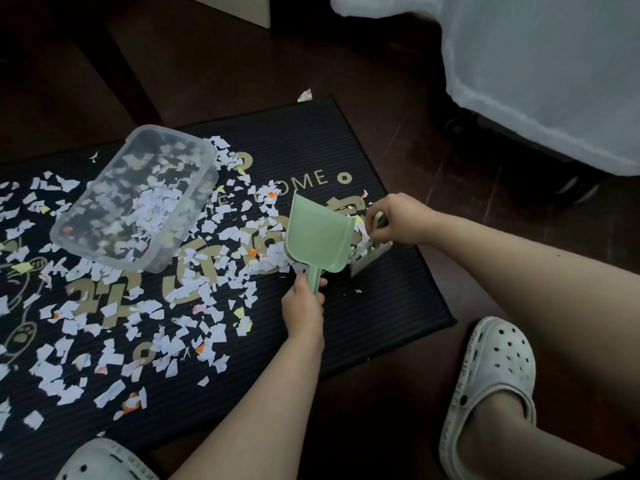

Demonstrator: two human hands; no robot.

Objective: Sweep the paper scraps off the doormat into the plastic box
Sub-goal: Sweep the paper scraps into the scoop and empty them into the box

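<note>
Left clog [104, 460] cut off below; left hand [303, 311] grips dustpan [317, 233] handle; right hand [398, 220] clasps half-hidden brush [370, 254].

The left hand [304, 308] grips the handle of a green dustpan [317, 233] on the doormat [374, 306]. At the dustpan's three o'clock, the right hand [398, 220] holds a small brush [369, 256]. Paper scraps [104, 341] (mostly white) spread toward eight o'clock and surround the plastic box [135, 199] at nine o'clock, which is partly filled.
</note>
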